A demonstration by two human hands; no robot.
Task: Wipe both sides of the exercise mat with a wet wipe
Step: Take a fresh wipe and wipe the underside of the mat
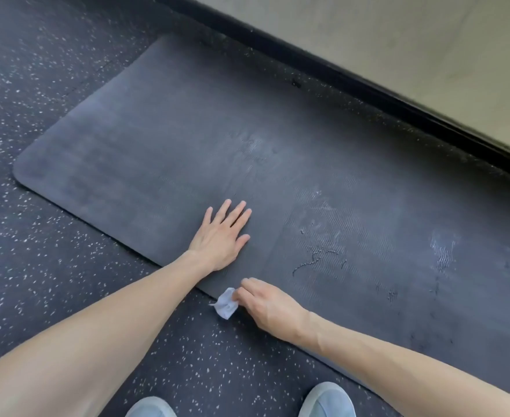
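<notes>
Your left hand (221, 236) lies flat, fingers spread, pinning the mat (247, 164) on the floor (37, 266). Your right hand (265, 305) pinches the wipe (226, 303) at the mat's near edge. Top side looks streaked; next, probably flip it.

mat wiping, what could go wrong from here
1. The wet wipe, pinched by the right hand, sits at the near edge of the mat, partly over the speckled floor; it may drag floor grit onto the mat.
2. Wet streaks show mainly right of the left hand; the dull stretch on its other side might get missed.
</notes>
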